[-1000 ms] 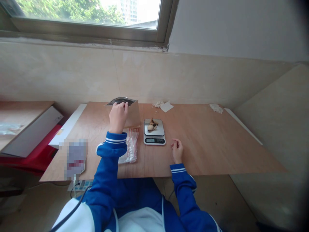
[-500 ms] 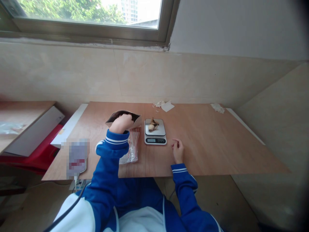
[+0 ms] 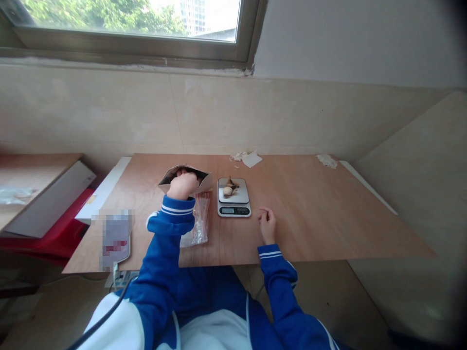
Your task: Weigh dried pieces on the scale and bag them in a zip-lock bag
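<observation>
Paper bag point(image 3: 206, 183): on table point(image 3: 321, 209), L of scale point(image 3: 242, 196). Prob. at picking-out step, w/ L hand point(image 3: 183, 185) inside; can't tell grip, fingers mostly hidden. R hand point(image 3: 267, 226): loosely spread, nr scale. Next: must draw out w/o tipping bag.

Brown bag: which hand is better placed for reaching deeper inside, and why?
Probably the left hand: it dips into the open brown bag; the right hand is beyond the scale.

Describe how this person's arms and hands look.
The left sleeve and right sleeve are blue with white-striped cuffs, the left turning white higher up, where a dark cable crosses. The left hand and right hand are bare.
</observation>
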Demonstrator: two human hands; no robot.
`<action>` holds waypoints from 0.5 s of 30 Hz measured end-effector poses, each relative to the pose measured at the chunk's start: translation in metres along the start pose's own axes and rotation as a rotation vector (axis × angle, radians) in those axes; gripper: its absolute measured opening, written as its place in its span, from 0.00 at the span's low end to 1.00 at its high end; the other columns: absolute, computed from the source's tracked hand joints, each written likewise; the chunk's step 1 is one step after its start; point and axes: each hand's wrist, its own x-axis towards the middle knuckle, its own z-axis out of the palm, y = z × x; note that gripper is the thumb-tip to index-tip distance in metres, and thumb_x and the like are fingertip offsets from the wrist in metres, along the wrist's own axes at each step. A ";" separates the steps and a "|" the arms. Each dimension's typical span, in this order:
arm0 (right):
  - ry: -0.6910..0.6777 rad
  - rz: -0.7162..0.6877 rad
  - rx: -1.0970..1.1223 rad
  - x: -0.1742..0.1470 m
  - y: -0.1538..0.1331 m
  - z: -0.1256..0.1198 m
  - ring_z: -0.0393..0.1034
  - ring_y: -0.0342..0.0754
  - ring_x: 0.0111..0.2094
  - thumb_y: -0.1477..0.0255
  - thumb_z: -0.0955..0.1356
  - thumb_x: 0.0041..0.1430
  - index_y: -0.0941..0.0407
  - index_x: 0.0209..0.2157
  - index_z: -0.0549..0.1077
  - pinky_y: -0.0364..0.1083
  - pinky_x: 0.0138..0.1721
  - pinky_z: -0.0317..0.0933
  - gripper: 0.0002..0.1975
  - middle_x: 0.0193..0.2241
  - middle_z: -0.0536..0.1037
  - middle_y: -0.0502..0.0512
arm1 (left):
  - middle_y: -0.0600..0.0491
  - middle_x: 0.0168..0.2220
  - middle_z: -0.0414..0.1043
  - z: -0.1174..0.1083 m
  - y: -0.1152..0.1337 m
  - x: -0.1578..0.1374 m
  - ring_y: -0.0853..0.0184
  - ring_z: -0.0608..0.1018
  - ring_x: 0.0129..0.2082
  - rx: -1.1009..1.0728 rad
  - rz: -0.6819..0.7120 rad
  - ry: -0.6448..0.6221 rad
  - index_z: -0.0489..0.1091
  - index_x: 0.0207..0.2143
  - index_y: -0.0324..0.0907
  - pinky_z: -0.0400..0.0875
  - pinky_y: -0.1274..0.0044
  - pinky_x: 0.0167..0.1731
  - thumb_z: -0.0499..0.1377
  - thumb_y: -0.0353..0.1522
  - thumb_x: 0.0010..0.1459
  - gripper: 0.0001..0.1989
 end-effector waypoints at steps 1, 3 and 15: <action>0.000 -0.009 -0.005 0.000 0.000 0.000 0.59 0.43 0.20 0.58 0.63 0.57 0.57 0.35 0.73 0.43 0.23 0.55 0.17 0.20 0.69 0.48 | 0.32 0.53 0.68 -0.002 0.002 -0.001 0.44 0.68 0.55 0.014 -0.020 -0.002 0.73 0.50 0.36 0.65 0.57 0.51 0.47 0.36 0.63 0.21; 0.000 -0.023 -0.014 0.000 -0.001 0.000 0.59 0.43 0.20 0.59 0.63 0.57 0.57 0.35 0.74 0.43 0.24 0.56 0.17 0.20 0.69 0.48 | 0.30 0.54 0.67 -0.005 0.006 -0.002 0.42 0.68 0.55 0.036 -0.062 0.009 0.73 0.50 0.35 0.65 0.56 0.50 0.48 0.36 0.63 0.21; -0.036 -0.003 -0.072 0.000 -0.001 0.000 0.62 0.45 0.23 0.62 0.61 0.58 0.57 0.37 0.73 0.45 0.28 0.58 0.15 0.22 0.69 0.49 | 0.36 0.40 0.77 0.006 0.000 -0.002 0.59 0.77 0.39 -0.061 -0.022 0.086 0.75 0.42 0.33 0.67 0.69 0.45 0.53 0.29 0.59 0.14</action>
